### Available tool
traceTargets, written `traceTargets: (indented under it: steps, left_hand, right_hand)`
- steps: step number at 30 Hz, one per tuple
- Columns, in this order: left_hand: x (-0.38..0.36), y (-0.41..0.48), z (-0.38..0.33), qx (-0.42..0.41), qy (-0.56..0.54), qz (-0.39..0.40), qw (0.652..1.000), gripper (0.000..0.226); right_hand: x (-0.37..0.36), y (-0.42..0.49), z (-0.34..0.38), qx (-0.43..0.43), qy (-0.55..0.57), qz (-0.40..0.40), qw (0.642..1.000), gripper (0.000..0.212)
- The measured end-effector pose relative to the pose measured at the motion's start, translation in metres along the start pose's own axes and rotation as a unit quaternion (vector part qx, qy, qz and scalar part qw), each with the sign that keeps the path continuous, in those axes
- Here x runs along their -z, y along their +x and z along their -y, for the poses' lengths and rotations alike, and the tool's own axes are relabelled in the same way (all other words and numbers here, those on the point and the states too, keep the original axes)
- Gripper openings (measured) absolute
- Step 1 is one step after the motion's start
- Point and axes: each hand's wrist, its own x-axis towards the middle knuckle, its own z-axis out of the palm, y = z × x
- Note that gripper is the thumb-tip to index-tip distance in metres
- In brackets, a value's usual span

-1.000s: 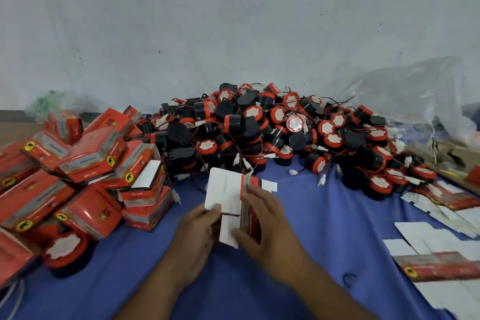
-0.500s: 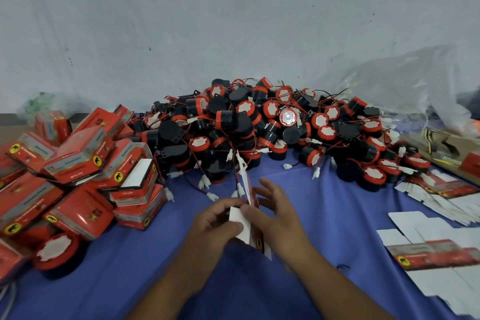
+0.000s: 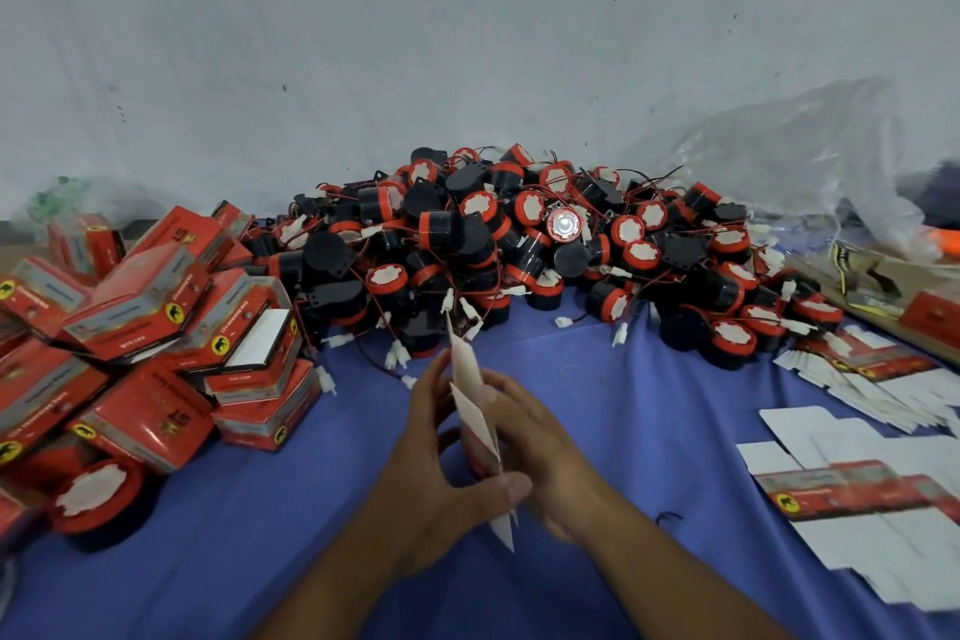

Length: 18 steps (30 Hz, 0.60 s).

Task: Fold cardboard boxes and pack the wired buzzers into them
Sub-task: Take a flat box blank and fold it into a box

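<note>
**Grip closes on a box blank held edge-up**

Left hand pinches the cardboard blank between thumb and fingers. The right hand presses nearly straight fingers against its other face, just above the blue-draped counter. The heap of wired buzzers lies at 12 o'clock. Folded red boxes are piled at 9 o'clock. Flat blanks are spread at 3 o'clock. One lone buzzer sits at 8 o'clock.
</note>
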Motion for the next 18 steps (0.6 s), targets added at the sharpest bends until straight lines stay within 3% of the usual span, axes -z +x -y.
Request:
traceTargets:
  steps: [4, 7, 9, 13, 16, 18]
  left_hand:
    - [0.004, 0.005, -0.005, -0.015, -0.052, -0.056, 0.997, 0.061]
    - [0.016, 0.008, -0.002, 0.016, -0.085, -0.099, 0.991, 0.039]
    - [0.022, 0.01, -0.001, 0.068, -0.146, -0.133, 0.978, 0.044]
    - [0.024, 0.013, -0.002, 0.133, -0.237, -0.157, 0.949, 0.061]
    - [0.025, 0.015, -0.003, 0.128, -0.211, -0.161, 0.956, 0.047]
    - [0.027, 0.014, -0.004, 0.157, -0.225, -0.136, 0.952, 0.032]
  right_hand:
    - [0.002, 0.003, -0.004, 0.017, 0.016, -0.014, 1.0, 0.051]
    - [0.006, 0.001, -0.005, 0.051, -0.078, -0.026, 0.995, 0.047]
    - [0.009, -0.001, -0.004, 0.085, -0.128, -0.017, 0.988, 0.038]
    - [0.01, -0.001, -0.003, 0.087, -0.059, 0.017, 0.994, 0.066]
    - [0.012, -0.002, -0.001, 0.086, -0.015, 0.065, 0.994, 0.067]
    - [0.016, -0.005, 0.003, 0.108, -0.062, 0.075, 0.989, 0.07]
